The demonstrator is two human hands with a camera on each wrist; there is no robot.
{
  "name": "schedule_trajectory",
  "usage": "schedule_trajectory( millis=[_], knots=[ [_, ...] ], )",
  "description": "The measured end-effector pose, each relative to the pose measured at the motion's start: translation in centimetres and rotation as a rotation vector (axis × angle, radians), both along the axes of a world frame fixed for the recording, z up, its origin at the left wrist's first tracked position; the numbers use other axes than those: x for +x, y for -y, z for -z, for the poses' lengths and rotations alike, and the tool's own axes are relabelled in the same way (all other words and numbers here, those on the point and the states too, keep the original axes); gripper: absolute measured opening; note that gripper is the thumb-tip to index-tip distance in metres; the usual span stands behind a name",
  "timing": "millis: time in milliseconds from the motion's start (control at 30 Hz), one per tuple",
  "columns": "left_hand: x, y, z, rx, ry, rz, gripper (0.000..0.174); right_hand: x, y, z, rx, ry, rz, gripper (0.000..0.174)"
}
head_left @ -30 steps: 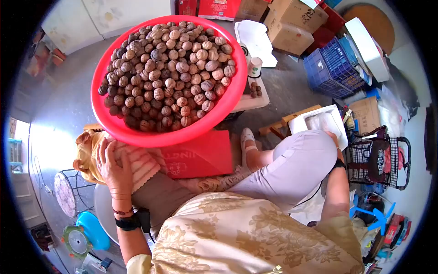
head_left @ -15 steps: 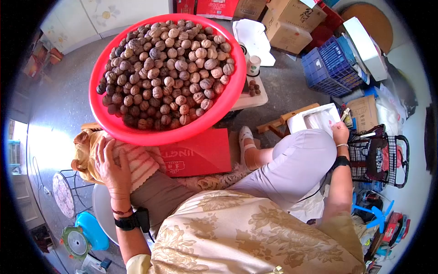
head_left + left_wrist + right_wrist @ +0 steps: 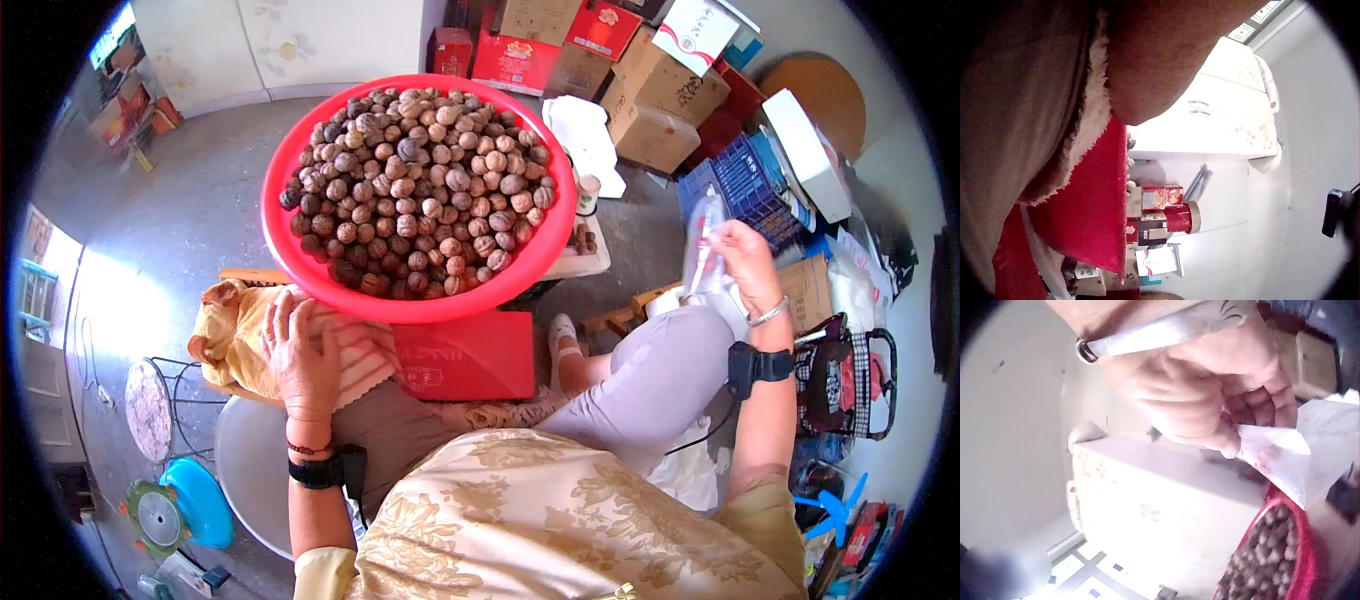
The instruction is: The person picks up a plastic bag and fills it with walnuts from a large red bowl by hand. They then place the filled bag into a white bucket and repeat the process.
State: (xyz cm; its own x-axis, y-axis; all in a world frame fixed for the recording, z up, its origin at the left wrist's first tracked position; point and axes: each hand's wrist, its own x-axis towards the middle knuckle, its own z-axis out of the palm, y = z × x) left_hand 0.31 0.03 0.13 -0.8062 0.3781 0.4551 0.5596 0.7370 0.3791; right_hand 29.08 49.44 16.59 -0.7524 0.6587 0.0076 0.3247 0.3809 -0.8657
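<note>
A thin clear plastic bag (image 3: 690, 265) with red print hangs from my right hand (image 3: 745, 262), pinched between thumb and fingers. In the right wrist view the bag (image 3: 1291, 459) looks like a whitish, folded sheet at the fingertips. Below that hand, a white foam box (image 3: 735, 312) stands beside the right knee, partly hidden. My left hand (image 3: 300, 362) rests with fingers extended on a striped towel (image 3: 352, 345) over the left thigh. In front of me stands a large red basin (image 3: 277, 235) heaped with walnuts (image 3: 430, 190).
Beneath the basin's near side is a red box (image 3: 480, 360). Several walnuts lie on a small white table (image 3: 580, 265) beside a paper cup (image 3: 588, 195). Blue crates (image 3: 745, 190), cartons (image 3: 655, 120) and a checked trolley bag (image 3: 825, 375) stand to the right.
My right hand has risen from the foam box, bringing up the plastic bag. The left hand stays on the towel. The head view has shifted, so the basin appears lower and further right.
</note>
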Motion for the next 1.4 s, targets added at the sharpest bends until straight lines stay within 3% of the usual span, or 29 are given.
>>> schedule_trajectory(
  millis=[167,233,300,367,433,500,533,633,800,867,1033,1100,1200,1267,1400],
  knots=[
    [0.2,-0.1,-0.5,0.092,-0.150,0.001,0.031,-9.0,9.3,-0.2,-0.190,0.132,-0.385,0.017],
    [1.4,-0.8,-2.8,0.163,-0.176,0.040,0.026,-11.8,12.2,0.8,-0.425,0.149,-0.500,0.020],
    [2.6,-1.6,-4.4,0.349,0.190,0.192,0.022,-14.1,14.0,2.9,-0.519,0.160,-0.613,0.019],
    [3.7,-3.4,-4.9,0.458,0.208,0.221,0.018,-15.6,15.5,3.5,-0.557,0.289,-0.699,0.017],
    [5.1,-4.9,-6.8,0.711,0.894,0.365,0.013,-16.5,17.2,4.0,-0.649,0.345,-0.710,0.015],
    [5.6,-6.1,-8.0,0.560,0.966,0.512,0.012,-16.6,18.1,5.5,-0.706,0.353,-0.705,0.016],
    [5.6,-6.7,-7.3,0.605,1.042,0.607,0.020,-16.6,18.7,5.4,-0.659,0.373,-0.723,0.016],
    [6.0,-8.2,-6.2,0.594,1.143,0.670,0.025,-16.8,19.8,5.4,-0.628,0.416,-0.760,0.017],
    [5.9,-8.6,-5.0,0.377,1.132,0.569,0.029,-17.0,19.8,8.3,-0.595,0.298,-0.916,0.022],
    [6.2,-8.5,-6.2,0.480,1.357,0.511,0.031,-16.8,19.9,9.0,-0.585,0.283,-0.907,0.022],
    [6.7,-8.7,-5.0,0.483,1.268,0.554,0.023,-16.3,20.0,9.8,-0.478,0.285,-0.892,0.023],
    [6.7,-8.5,-4.0,0.500,1.263,0.555,0.019,-16.3,19.9,10.2,-0.256,0.246,-0.947,0.021],
    [6.4,-7.6,-2.7,0.507,1.218,0.508,0.014,-15.9,19.7,9.5,-0.475,0.354,-0.843,0.016],
    [6.4,-7.2,-3.3,0.379,1.096,0.307,0.009,-15.8,19.2,10.3,-0.471,0.367,-0.813,0.014],
    [6.4,-6.7,-3.3,0.377,0.856,0.340,0.007,-15.3,19.0,11.4,-0.424,0.385,-0.785,0.015]
  ],
)
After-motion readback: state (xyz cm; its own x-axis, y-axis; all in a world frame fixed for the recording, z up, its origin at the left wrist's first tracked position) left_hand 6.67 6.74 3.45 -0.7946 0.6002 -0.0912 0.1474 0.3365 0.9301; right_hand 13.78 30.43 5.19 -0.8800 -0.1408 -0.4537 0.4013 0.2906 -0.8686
